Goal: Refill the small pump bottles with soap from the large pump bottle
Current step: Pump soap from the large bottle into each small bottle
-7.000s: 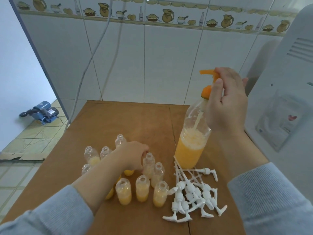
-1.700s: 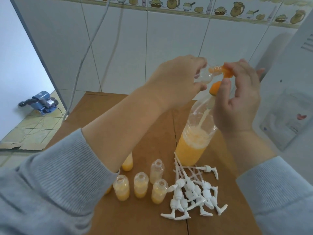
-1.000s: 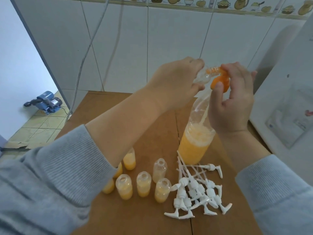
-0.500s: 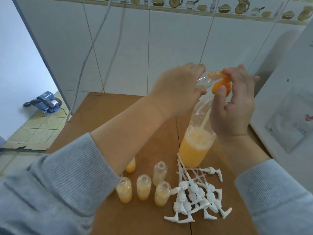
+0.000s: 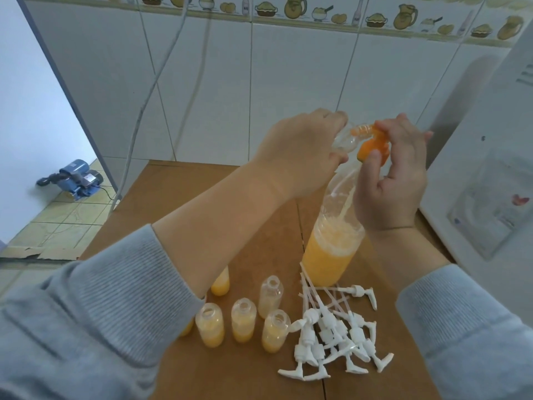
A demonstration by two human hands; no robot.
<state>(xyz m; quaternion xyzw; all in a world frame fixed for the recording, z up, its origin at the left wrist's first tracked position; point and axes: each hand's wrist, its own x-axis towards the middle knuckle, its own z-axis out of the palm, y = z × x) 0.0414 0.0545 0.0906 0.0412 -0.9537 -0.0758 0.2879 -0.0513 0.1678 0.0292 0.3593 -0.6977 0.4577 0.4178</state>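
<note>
Left hand [image 5: 300, 151] now grips a small pump bottle [image 5: 144, 284] tilted at the orange nozzle of the large pump bottle [image 5: 331, 249] near the table's [image 5: 178, 192] far right corner, right hand [image 5: 395, 174] curled, pressing its pump, so dispensing has begun.

White glazed wall tiles [image 5: 288, 90] rise behind the brown wooden table [image 5: 161, 194], topped by a border of painted jugs and bowls [image 5: 291, 8]. A blue motor pump [image 5: 76, 179] sits on the pale green floor tiles [image 5: 60, 223], and a white appliance [image 5: 496, 174] stands on the right.
</note>
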